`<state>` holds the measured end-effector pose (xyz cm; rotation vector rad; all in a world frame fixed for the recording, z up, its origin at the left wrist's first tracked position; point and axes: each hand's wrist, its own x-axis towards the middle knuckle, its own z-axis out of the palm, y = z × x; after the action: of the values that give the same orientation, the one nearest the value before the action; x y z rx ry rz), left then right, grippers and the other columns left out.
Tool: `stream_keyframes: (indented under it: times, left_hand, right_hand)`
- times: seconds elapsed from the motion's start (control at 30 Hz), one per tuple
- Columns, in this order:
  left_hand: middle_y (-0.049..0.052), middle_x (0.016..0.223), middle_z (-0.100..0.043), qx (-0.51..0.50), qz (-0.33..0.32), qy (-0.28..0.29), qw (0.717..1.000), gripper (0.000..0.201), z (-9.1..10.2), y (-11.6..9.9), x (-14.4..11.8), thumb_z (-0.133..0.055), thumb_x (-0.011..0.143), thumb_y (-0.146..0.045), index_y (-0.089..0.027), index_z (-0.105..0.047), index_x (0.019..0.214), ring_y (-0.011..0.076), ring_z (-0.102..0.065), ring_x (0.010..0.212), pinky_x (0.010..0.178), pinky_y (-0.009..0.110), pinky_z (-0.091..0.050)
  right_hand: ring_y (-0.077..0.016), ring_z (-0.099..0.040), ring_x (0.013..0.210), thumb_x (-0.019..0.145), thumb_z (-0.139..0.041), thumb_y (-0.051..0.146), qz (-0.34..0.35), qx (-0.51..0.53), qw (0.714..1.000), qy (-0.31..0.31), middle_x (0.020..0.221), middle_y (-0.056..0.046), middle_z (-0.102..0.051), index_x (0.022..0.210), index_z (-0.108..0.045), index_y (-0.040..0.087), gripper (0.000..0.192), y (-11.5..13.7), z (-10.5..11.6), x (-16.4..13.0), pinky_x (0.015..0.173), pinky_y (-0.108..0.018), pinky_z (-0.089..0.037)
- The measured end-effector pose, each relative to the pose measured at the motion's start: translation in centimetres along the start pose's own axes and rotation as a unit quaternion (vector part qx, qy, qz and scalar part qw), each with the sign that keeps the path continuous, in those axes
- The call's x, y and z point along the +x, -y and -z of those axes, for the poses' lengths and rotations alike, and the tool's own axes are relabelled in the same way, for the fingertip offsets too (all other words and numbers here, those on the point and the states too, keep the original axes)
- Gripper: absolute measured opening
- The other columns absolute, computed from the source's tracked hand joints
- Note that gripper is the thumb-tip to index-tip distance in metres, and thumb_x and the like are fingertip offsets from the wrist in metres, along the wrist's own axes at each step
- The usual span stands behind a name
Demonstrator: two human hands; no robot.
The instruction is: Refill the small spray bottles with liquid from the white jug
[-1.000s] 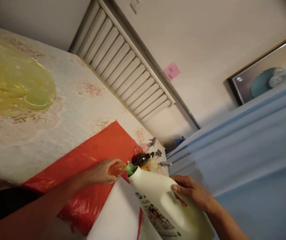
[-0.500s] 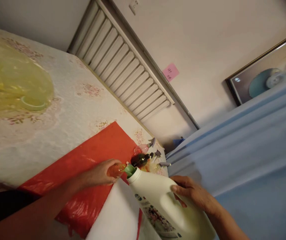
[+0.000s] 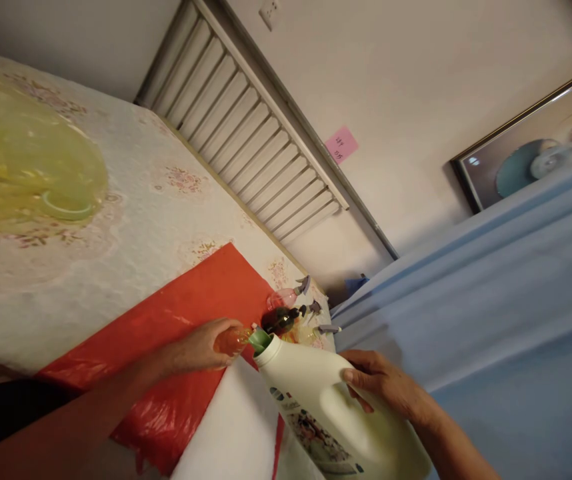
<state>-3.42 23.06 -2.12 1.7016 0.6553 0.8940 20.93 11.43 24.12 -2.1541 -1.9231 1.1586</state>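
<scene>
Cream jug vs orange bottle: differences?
Size: the cream jug is far larger than the orange bottle.
Look: the cream jug is pale with a printed label; the orange bottle looks see-through.
Hold: the cream jug is in the grip of the right hand, the orange bottle in that of the left hand.
Shared: both are held, mouth ends close together.

A cream jug (image 3: pixel 336 413) (labelled, green-spouted) tilts toward a small orange bottle (image 3: pixel 231 341).
</scene>
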Motion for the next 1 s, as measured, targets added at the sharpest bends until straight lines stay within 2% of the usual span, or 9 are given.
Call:
stream_keyframes:
  times: [0.4,1.0]
  left_hand:
    - [0.006,0.125,-0.067,-0.011,0.002,-0.012,1.0,0.05,-0.1,-0.03,-0.09,-0.067,0.068,-0.026,-0.024,-0.06,0.118,0.0311,-0.059,0.117,0.094,0.036,-0.048]
    - [0.004,0.118,-0.068,-0.05,-0.017,0.016,0.998,0.049,-0.34,0.52,0.17,-0.065,0.07,-0.026,-0.023,-0.057,0.118,0.0268,-0.063,0.107,0.086,0.031,-0.05]
  right_hand:
    - [-0.0066,-0.043,0.045,0.084,-0.059,0.059,0.0,-0.006,1.0,0.002,0.062,0.002,-0.053,0.082,-0.058,0.014,0.045,-0.3,0.08,0.03,0.045,-0.021,-0.033]
    - [-0.007,-0.043,0.044,0.083,-0.059,0.06,-0.001,-0.002,1.0,0.003,0.06,0.003,-0.052,0.082,-0.06,0.014,0.047,-0.02,-0.08,-0.04,0.046,-0.021,-0.032]
